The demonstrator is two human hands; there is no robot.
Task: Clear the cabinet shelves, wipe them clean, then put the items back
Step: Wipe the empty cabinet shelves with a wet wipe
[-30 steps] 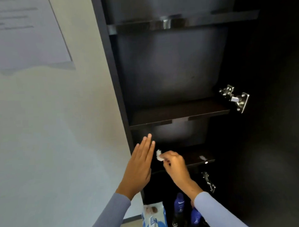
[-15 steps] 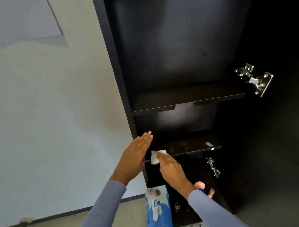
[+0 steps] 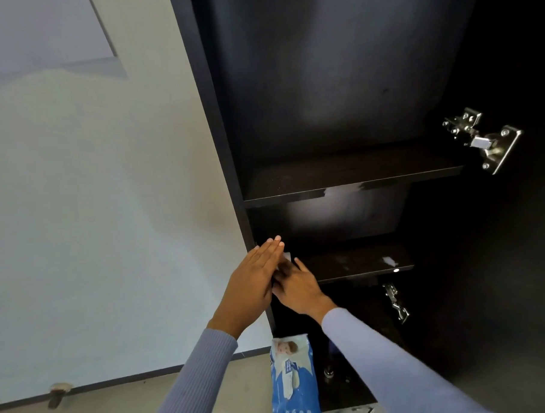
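The dark cabinet stands open with two bare shelves in view, an upper shelf [image 3: 351,174] and a lower shelf [image 3: 358,262]. My left hand [image 3: 252,282] is flat with straight fingers at the cabinet's left front edge, level with the lower shelf. Just behind it, my right hand [image 3: 296,286] reaches onto the left end of the lower shelf and pinches a small white wipe [image 3: 287,256]. The left hand covers most of the wipe and the right fingertips.
A blue pack of wet wipes [image 3: 292,377] stands below, at the cabinet's foot. Metal hinges [image 3: 483,139] stick out on the right side, with a second hinge [image 3: 395,304] lower down. A white scrap [image 3: 389,260] lies on the lower shelf. The white wall [image 3: 109,213] is at left.
My right hand has slid the wipe left along the lower shelf and now sits partly behind my left hand. The view has dropped lower; the left hand stays at the cabinet edge.
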